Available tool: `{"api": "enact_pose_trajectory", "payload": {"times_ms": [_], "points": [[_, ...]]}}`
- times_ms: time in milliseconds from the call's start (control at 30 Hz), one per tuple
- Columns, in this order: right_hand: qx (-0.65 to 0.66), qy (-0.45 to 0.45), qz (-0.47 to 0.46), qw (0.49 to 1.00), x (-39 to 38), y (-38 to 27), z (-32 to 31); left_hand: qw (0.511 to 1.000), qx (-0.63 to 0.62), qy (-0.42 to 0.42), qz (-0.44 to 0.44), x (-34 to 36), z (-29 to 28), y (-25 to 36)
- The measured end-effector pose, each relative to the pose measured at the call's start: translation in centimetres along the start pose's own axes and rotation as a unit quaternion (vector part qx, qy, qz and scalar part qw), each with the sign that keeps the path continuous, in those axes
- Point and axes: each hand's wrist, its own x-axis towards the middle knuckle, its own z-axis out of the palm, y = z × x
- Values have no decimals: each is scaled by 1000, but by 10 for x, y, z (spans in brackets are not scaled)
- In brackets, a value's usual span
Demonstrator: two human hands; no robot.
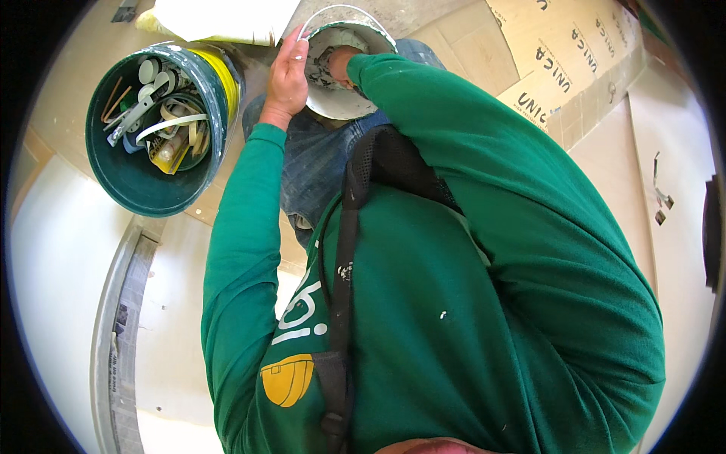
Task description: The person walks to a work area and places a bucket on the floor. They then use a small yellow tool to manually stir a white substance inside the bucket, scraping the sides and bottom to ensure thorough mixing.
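A white bucket [331, 104] with a raised wire handle stands tilted between my knees, its inside smeared with grey-white residue. My left hand [288, 82] grips the bucket's left side at the rim, fingers along the wall near the handle's end. Reaching over the right side, my right hand [342, 66] is down inside the bucket. Its fingers are curled, and whatever they hold is hidden by the hand itself. Dark and pale patches show on the bucket's inner wall beside the fingers.
Left of me, a large dark green bucket [155, 185] holds several hand tools and a smaller container. A yellow-edged white sheet or bag [227, 19] lies at the far side. Printed brown cardboard [560, 64] covers the floor at right. White walls stand on both sides.
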Motion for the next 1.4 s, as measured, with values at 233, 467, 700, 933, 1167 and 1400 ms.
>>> {"api": "enact_pose_trajectory", "payload": {"times_ms": [233, 467, 700, 933, 1167, 1400], "points": [[39, 30, 13, 999, 5, 1, 8, 1000, 29, 0, 0, -6, 5, 4], [211, 56, 24, 976, 69, 15, 55, 1000, 21, -12, 5, -4, 9, 4], [582, 65, 68, 808, 76, -11, 51, 1000, 25, 15, -7, -15, -2, 1], [336, 233, 26, 912, 29, 2, 39, 999, 53, 8, -9, -4, -8, -11], [763, 131, 98, 626, -44, 4, 15, 998, 42, 23, -33, 7, 1, 5], [659, 117, 40, 742, -14, 28, 22, 960, -69, 261, -69, -55, 65, 36]]}}
